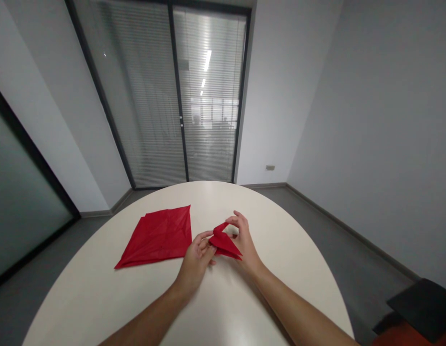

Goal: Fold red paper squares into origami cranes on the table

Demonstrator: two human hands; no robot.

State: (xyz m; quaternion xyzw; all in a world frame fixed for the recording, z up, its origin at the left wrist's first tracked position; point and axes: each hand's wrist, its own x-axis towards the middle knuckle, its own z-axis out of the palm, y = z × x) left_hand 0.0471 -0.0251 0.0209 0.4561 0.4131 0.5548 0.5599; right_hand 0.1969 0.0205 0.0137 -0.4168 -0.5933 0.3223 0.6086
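A small folded piece of red paper (pixel 225 242) is held up between my two hands, over the middle of the table. It has pointed corners, one aimed toward my right wrist. My left hand (pixel 198 252) pinches its left side between thumb and fingers. My right hand (pixel 243 235) grips it from the right, with a fingertip at the upper point; part of that grip is behind the paper. Left of my hands lies a stack of flat red paper sheets (pixel 160 235), slightly creased, its right edge close to my left hand.
The round cream table (pixel 288 269) fills the lower view. A glass door with blinds (pixel 208 144) stands beyond its far edge. At the lower right is a black and orange object, perhaps a chair (pixel 425 305). A wall socket (pixel 270 167) is low on the back wall.
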